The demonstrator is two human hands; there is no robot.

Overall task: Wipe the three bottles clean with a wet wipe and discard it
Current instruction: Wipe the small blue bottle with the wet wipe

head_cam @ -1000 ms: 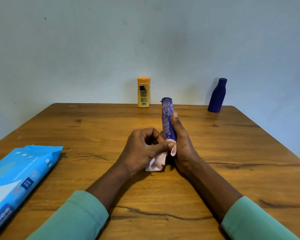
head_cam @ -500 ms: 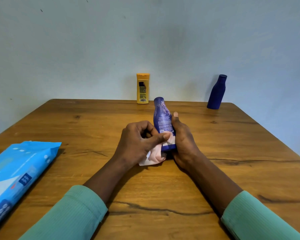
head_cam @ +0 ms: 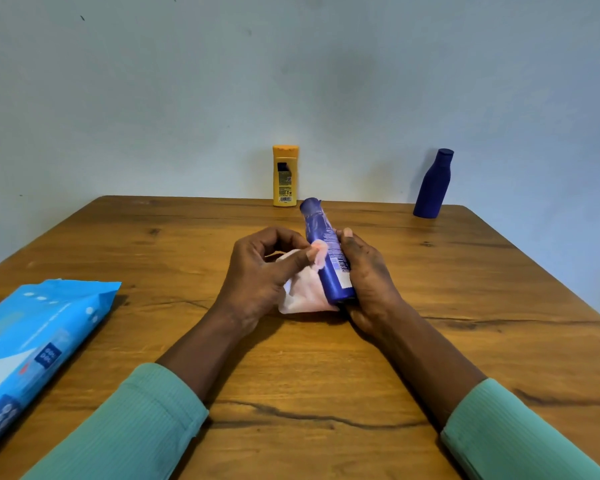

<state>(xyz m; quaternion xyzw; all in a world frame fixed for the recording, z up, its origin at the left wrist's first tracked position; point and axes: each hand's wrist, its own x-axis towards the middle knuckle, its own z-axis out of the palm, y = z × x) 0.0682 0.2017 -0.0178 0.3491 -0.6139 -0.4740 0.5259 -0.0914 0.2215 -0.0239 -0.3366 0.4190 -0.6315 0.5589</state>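
A blue bottle (head_cam: 328,258) tilts above mid-table, its lower half gripped in the curled fingers of the right hand (head_cam: 368,275), while the left hand (head_cam: 260,275) pinches a wet wipe (head_cam: 303,292) against its side. Doing this well likely means turning the bottle so every face meets the wipe. A yellow bottle (head_cam: 284,176) and a navy bottle (head_cam: 433,185) stand at the far edge of the table (head_cam: 465,306).

1. A plain room, likely a home: a wooden table (head_cam: 499,271) stands against a bare, pale wall (head_cam: 153,98).
2. Household toiletries sit on it: a yellow bottle (head_cam: 284,176), a dark blue bottle (head_cam: 433,185), a wipes pack (head_cam: 32,341).
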